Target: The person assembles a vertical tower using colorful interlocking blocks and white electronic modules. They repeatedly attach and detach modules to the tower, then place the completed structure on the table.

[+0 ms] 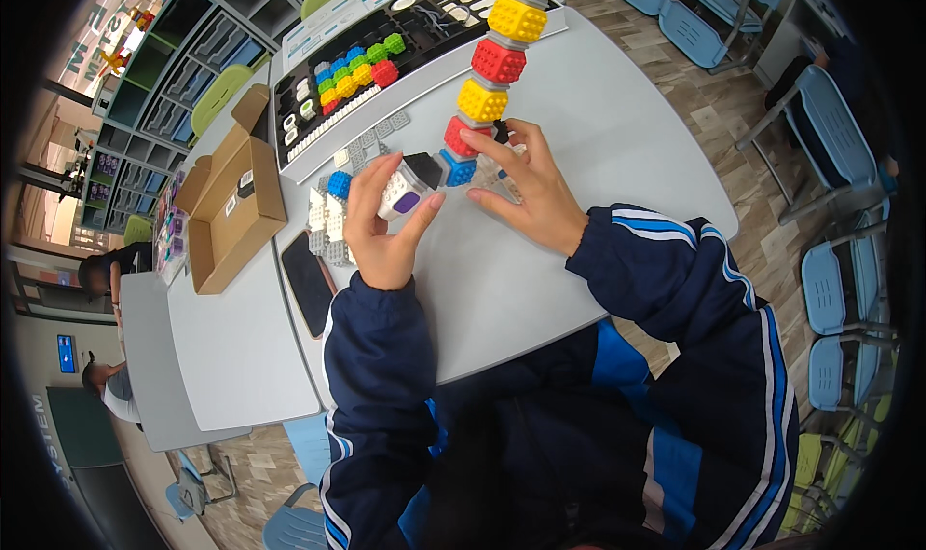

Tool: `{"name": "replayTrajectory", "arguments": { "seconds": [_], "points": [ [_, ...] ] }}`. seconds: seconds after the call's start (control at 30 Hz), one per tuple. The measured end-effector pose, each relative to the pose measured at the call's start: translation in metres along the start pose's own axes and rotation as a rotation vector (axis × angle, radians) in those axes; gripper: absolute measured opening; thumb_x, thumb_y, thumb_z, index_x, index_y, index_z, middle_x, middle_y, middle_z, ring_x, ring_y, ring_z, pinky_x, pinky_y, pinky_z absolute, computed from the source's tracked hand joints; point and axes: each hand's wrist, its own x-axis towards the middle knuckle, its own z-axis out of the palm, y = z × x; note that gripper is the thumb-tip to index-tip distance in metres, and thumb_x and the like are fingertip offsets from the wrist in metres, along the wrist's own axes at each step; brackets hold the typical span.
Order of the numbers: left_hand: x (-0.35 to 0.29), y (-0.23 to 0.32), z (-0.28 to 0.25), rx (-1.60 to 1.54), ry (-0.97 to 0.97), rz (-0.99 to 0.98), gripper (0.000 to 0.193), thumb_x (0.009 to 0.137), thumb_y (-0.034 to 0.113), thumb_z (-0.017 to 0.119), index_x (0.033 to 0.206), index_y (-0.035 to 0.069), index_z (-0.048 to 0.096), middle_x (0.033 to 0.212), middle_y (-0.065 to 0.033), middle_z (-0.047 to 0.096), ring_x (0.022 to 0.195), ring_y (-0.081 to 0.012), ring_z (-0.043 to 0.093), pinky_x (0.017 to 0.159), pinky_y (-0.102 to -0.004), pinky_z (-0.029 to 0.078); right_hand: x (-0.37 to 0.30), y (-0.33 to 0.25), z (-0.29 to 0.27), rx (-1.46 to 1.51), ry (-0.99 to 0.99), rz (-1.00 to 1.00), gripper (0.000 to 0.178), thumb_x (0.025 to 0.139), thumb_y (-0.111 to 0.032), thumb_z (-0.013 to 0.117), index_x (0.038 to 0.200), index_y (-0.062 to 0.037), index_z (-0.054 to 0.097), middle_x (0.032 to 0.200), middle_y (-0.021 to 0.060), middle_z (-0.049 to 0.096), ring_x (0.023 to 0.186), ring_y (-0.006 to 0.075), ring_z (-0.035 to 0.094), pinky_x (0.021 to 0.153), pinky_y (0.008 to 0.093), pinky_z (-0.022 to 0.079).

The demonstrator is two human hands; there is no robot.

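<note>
Observed jointed chain of studded, faceted red, yellow and blue plastic blocks (482,99), curving upward beyond fingertips. Found white-and-black end pinched between thumb and fingers of left hand (381,246). Found forefinger of right hand (538,195) on lower red block (454,133); cannot tell closure, remaining fingers partly hidden. Noted far end cropped. Left of fingers, noted pale grey plastic bricks (334,230), hard to separate, dark rectangular phone (307,282), open brown cardboard box (253,241).

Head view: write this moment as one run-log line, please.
left hand: holding white block | right hand: at lower red block | block chain: red, yellow, blue | nearby: phone, open cardboard box
</note>
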Motion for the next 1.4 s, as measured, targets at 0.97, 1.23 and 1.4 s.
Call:
{"name": "replayTrajectory", "arguments": {
  "seconds": [0.97,1.23,1.4],
  "points": [
    [0.020,0.019,0.010,-0.236,0.265,-0.375,0.019,0.089,0.016,0.067,0.092,0.001,0.056,0.064,-0.0062,0.058,0.038,-0.0076,0.046,0.033,-0.0201,0.033,0.001,-0.001,0.000,-0.008,0.008,-0.039,0.075,0.077,-0.014,0.076,0.140,-0.0341,0.041,0.127,0.0218,0.038,0.108,0.0364,0.045,0.093,0.0413,0.042],
    [0.004,0.013,0.020,-0.400,0.340,-0.347,0.031,0.082,-0.001,0.069,0.093,0.005,0.041,0.071,-0.0098,0.061,0.045,-0.0111,0.053,0.036,-0.0209,0.039,0.001,-0.001,0.000,-0.018,-0.005,-0.040,0.075,0.077,-0.015,0.076,0.140,-0.0346,0.041,0.128,0.0223,0.037,0.109,0.0367,0.044,0.093,0.0418,0.042],
    [-0.001,0.001,0.022,-0.512,0.349,-0.375,0.030,0.084,-0.001,0.066,0.094,0.007,0.040,0.071,-0.0097,0.059,0.044,-0.0131,0.053,0.037,-0.0223,0.041,0.001,-0.002,-0.001,-0.027,-0.009,-0.036,0.075,0.077,-0.015,0.076,0.140,-0.0345,0.040,0.128,0.0222,0.037,0.110,0.0371,0.044,0.093,0.0419,0.042]
  ]
}}
